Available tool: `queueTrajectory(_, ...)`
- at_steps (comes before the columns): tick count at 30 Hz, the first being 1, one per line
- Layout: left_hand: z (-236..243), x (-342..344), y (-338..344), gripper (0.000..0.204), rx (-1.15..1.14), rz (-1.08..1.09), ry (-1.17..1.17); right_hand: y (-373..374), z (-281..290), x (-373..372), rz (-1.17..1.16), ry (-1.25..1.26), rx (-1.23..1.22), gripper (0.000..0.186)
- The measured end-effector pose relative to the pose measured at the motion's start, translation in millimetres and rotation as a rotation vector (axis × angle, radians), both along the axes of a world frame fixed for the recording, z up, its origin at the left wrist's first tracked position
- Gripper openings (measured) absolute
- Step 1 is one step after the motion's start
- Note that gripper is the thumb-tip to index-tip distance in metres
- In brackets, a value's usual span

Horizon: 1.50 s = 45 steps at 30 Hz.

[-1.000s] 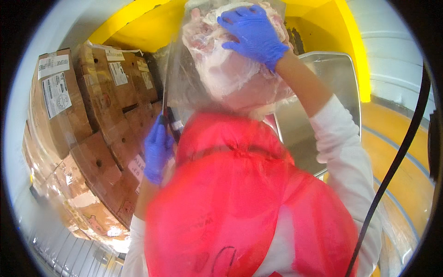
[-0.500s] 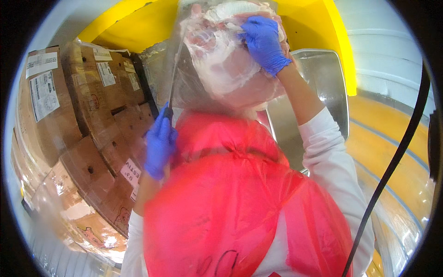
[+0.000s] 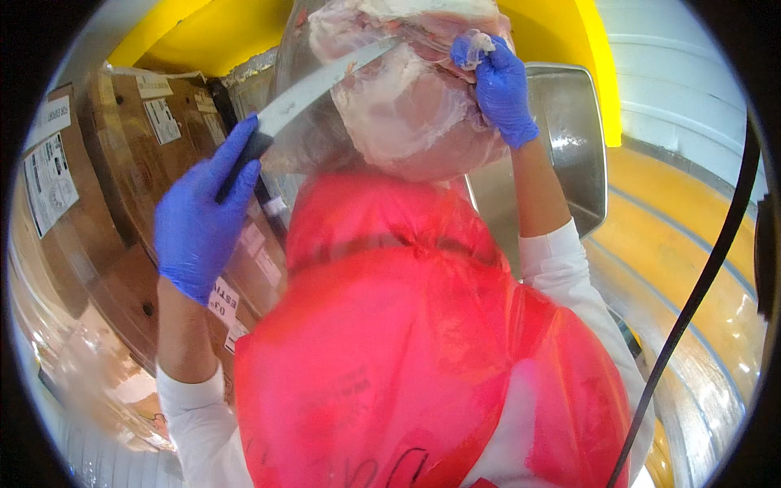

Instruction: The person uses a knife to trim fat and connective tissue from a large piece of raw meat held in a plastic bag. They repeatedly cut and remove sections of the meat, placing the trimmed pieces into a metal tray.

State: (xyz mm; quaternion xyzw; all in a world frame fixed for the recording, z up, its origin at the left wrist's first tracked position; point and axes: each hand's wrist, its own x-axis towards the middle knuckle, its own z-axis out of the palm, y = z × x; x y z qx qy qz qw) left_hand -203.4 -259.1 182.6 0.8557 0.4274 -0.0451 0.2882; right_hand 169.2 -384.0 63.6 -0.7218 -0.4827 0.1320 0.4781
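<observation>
A large pale pink cut of raw meat with white fat (image 3: 415, 114) lies on clear plastic (image 3: 309, 146) at the top centre. My left hand (image 3: 201, 215), in a blue glove, is closed round the black handle of a long knife (image 3: 313, 88); the blade reaches up-right over the meat's upper middle. My right hand (image 3: 504, 93), also gloved blue, pinches a whitish flap of fat or membrane (image 3: 478, 42) at the meat's upper right. A red plastic apron (image 3: 382, 342) covers my front.
Brown cardboard boxes (image 3: 118, 260) are stacked in clear wrap along the left. A steel tub (image 3: 569, 163) stands right of the meat, with a yellow frame (image 3: 569, 41) behind. Orange slatted surface (image 3: 667, 244) is at right, crossed in view by a black cord (image 3: 691, 301).
My left hand has come toward the camera and leftward, tilting the knife from upright to diagonal across the meat. My right hand has moved right and down, now pinching a flap.
</observation>
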Motion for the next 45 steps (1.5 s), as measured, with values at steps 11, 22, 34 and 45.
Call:
queueTrajectory(11, 67, 65, 77, 0.038, 0.216, -0.377, 0.140, 84, 22, 30, 0.071, -0.450, -0.172, 0.030)
queueTrajectory(22, 80, 101, 67, 0.039, 0.295, -0.454, 0.231, 117, 12, 84, 0.214, -0.212, -0.103, 0.032)
queueTrajectory(34, 2, 103, 5, 0.046, 0.094, -0.108, 0.232, 136, -31, 90, 0.104, 0.075, 0.075, 0.031)
queueTrajectory(45, -64, 106, -72, 0.046, -0.497, 0.472, -0.590, 152, -24, 103, 0.050, 0.178, 0.115, 0.029)
